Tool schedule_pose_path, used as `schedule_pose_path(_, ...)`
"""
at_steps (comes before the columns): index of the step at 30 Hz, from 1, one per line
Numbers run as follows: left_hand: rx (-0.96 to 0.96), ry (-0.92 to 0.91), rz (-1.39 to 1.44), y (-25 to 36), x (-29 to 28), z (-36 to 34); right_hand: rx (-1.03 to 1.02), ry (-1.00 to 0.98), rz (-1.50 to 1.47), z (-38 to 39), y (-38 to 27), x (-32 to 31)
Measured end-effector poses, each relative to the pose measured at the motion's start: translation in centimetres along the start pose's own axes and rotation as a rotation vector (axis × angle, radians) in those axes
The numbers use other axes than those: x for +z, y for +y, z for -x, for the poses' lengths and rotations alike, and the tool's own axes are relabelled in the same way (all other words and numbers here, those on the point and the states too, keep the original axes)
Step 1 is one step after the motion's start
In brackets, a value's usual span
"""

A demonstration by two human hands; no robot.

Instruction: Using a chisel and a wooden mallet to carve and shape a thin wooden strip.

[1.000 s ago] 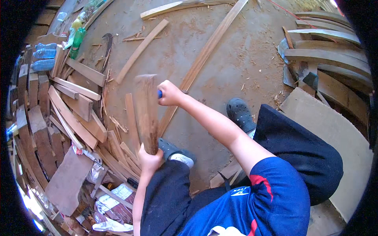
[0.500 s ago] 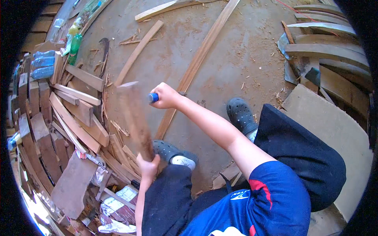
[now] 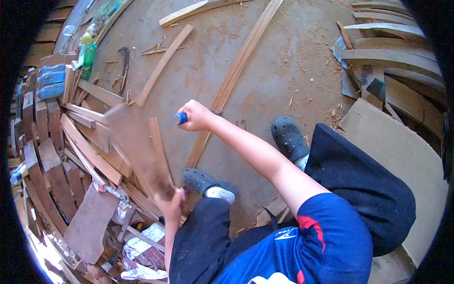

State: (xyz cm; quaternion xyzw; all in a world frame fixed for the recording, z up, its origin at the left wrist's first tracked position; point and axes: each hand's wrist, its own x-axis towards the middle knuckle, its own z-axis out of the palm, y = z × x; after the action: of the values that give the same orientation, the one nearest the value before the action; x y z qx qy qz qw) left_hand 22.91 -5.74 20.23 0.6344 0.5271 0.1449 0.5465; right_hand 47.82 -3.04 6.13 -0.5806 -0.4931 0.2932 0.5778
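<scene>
Crouched over a dirt floor (image 3: 293, 61), a person's left hand (image 3: 171, 204) clamps the lower end of a motion-blurred wooden board (image 3: 135, 146) while the right hand (image 3: 196, 116), fisted round a blue-handled tool (image 3: 180, 118) just beside its top, seems mid-trimming, the next stroke needing a steady board.

Motion blur swallows the wooden board (image 3: 135, 151) gripped at its lower end by the left hand (image 3: 170, 204).

The board's upper part smears into a brown haze, so its edges and true length cannot be read. The right hand (image 3: 196, 116) closes over a blue-ended tool (image 3: 180, 118), hiding all but that tip; its kind cannot be told. The long plank (image 3: 236, 75) runs out past the picture's top edge. Plastic bottles (image 3: 49, 78) by the woodpile's left edge warp into the dark fisheye rim.
</scene>
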Motion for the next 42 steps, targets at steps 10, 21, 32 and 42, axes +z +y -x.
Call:
schedule_pose_path(10, -0.05, -0.066, -0.192, -6.2, -2.0, -0.3, -0.007, -0.006, 0.036, -1.1, -1.9, 0.7)
schedule_pose_path(21, 0.398, 0.119, 0.012, -0.8, -0.2, -0.4, 0.038, -0.02, 0.031, -0.7, -1.5, -0.2)
schedule_pose_path(32, 0.367, 0.023, 0.225, 4.2, -1.8, 0.3, 0.062, -0.021, 0.008, 0.3, -0.4, -0.7)
schedule_pose_path(42, 0.006, -0.102, 0.05, -0.1, -1.4, 1.4, 0.017, -0.019, 0.027, 0.6, -0.7, -0.5)
